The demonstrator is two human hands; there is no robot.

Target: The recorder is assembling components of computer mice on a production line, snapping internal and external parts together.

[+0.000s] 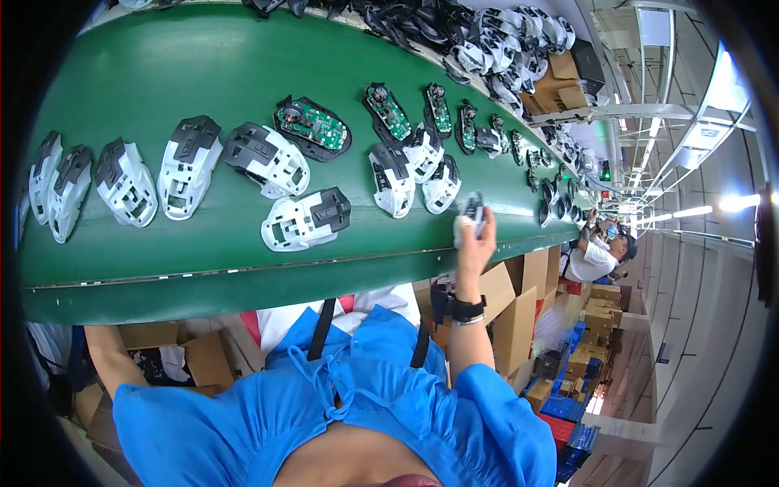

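Right hand fingers grip one white shell; nine shells line the belt.

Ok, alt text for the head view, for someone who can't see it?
The person's right hand holds a white mouse shell at the near edge of a green conveyor belt carrying white mouse shells and black bases with green circuit boards.

Brown cardboard boxes stand open under the green conveyor's near edge at the right, flaps up. More brown cardboard boxes sit past the belt's far end, top right, beside a dark box. Lower left, under the belt, lie further brown cartons (partly hidden). Blue crates stack along the aisle floor, lower right, near small brown cartons.
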